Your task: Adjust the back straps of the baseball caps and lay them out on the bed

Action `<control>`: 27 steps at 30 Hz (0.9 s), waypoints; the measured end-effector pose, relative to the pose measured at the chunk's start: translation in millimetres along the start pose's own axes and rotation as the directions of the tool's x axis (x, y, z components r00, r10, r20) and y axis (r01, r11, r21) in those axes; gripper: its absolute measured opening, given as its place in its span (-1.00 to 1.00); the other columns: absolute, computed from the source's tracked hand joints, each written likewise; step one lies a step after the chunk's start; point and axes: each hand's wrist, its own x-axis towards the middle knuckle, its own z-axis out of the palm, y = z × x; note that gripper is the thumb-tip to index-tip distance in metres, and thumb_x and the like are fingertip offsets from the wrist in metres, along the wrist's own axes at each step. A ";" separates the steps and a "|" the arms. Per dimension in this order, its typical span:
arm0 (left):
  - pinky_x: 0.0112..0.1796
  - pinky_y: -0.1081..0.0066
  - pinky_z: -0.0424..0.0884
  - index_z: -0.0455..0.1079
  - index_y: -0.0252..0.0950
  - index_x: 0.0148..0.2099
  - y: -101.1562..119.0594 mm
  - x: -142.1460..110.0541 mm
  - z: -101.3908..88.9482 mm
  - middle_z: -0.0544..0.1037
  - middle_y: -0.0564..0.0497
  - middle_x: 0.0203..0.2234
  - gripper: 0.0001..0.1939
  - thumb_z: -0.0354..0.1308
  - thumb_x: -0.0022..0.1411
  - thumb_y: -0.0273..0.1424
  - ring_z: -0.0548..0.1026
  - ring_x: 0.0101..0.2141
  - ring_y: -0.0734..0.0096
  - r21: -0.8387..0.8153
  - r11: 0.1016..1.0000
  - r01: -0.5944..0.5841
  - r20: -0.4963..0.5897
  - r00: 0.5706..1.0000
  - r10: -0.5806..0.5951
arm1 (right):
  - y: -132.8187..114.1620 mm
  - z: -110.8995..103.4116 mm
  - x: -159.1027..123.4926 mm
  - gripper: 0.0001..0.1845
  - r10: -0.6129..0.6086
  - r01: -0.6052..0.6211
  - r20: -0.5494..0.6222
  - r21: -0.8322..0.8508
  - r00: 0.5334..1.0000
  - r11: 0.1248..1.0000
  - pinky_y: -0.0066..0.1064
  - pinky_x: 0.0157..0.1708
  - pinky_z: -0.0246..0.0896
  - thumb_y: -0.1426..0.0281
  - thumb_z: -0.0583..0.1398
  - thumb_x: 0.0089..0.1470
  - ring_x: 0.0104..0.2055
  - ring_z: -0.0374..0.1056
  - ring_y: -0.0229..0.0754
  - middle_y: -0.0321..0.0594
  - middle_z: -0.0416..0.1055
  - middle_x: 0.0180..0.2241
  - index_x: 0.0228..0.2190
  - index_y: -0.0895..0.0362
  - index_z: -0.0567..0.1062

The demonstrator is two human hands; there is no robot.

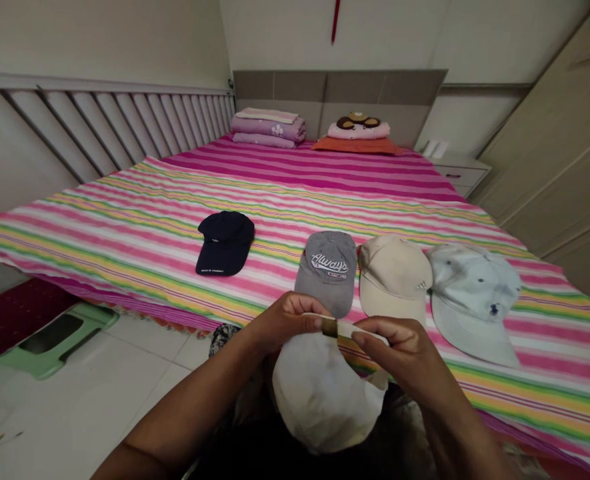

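Observation:
A white baseball cap (pixel 325 393) is held low in front of me, its back strap and metal buckle (pixel 329 327) facing up. My left hand (pixel 295 319) pinches the strap beside the buckle. On the other side, my right hand (pixel 395 343) grips the strap's right part between thumb and fingers. Just beyond my hands lie a grey cap (pixel 327 270) with "Always" lettering, a beige cap (pixel 395 277) and a pale blue cap (pixel 477 300), side by side. Farther left is a dark navy cap (pixel 226 241), apart from the others.
The caps rest on a bed with a striped sheet (pixel 139 233). Folded purple bedding (pixel 267 128) and a pink and orange pile (pixel 359 137) sit by the headboard (pixel 295 90). A green stool (pixel 55 343) stands on the left floor, and a bedside cabinet (pixel 462 175) at the right.

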 end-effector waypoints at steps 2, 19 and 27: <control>-0.59 0.61 0.27 0.46 -0.39 -0.38 -0.2 0.1 0.2 0.52 -0.01 -0.57 -0.77 0.27 -0.09 -0.33 0.42 -0.62 0.57 -0.003 1.000 -0.007 0.003 1.000 0.007 | -0.5 -0.6 -0.4 -0.72 -0.022 0.021 -0.011 -0.027 1.000 0.999 -0.47 -0.64 0.13 0.21 0.21 -0.12 -0.61 0.22 -0.28 -0.24 0.38 -0.63 -0.56 0.20 0.52; -0.52 0.57 0.31 0.46 -0.37 -0.36 3.3 -1.9 2.8 0.53 0.00 -0.54 -0.78 0.26 -0.06 -0.33 0.43 -0.58 0.57 0.115 0.993 -0.004 -0.029 1.000 0.008 | -2.8 -5.9 -4.3 -0.73 -0.132 0.138 0.047 -0.193 0.990 0.971 -0.45 -0.59 0.17 0.28 0.14 -0.02 -0.57 0.29 -0.23 -0.20 0.42 -0.61 -0.57 0.21 0.49; -0.51 0.55 0.31 0.47 -0.35 -0.35 3.3 -2.4 3.1 0.53 0.01 -0.53 -0.78 0.26 -0.06 -0.32 0.44 -0.56 0.56 0.127 0.992 -0.002 -0.031 0.999 0.006 | -0.7 -11.8 -0.1 -0.72 -0.101 0.124 0.174 -0.132 0.980 0.983 -0.44 -0.57 0.19 0.27 0.14 0.01 -0.53 0.32 -0.20 -0.17 0.45 -0.55 -0.51 0.22 0.52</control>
